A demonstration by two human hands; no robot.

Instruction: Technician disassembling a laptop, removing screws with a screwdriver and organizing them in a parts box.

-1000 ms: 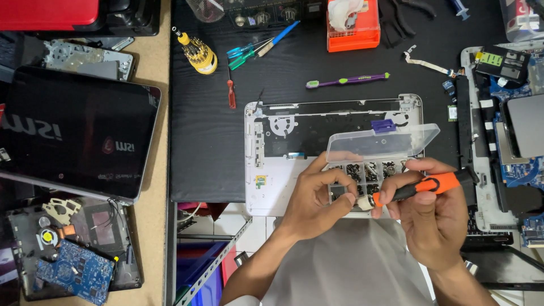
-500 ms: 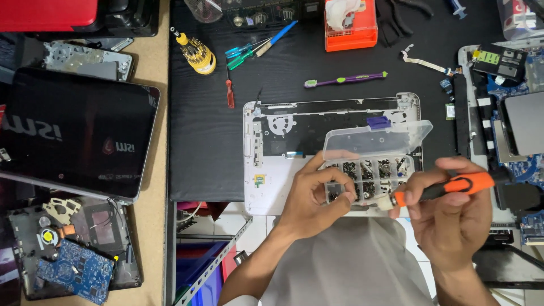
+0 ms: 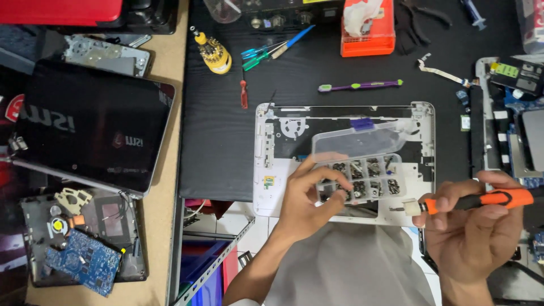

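My left hand (image 3: 309, 198) holds the near left corner of a clear plastic compartment box (image 3: 362, 173), its lid raised and its cells filled with small screws. The box rests on a white laptop bottom shell (image 3: 266, 164) lying on the black desk mat. My right hand (image 3: 473, 226) is closed around an orange-handled screwdriver (image 3: 481, 200), held level with its tip pointing left toward the box, just past the shell's near right corner.
A black laptop lid (image 3: 90, 130) lies at left, with a blue circuit board (image 3: 85, 263) and fan parts below it. A yellow bit holder (image 3: 212, 54), small screwdrivers (image 3: 272, 51), a purple toothbrush (image 3: 362, 86), an orange box (image 3: 368, 22) and another opened laptop (image 3: 510, 113) surround the shell.
My right hand with the screwdriver has moved right and slightly down, away from the box. My left hand has stayed on the box, fingers shifting over the compartments.
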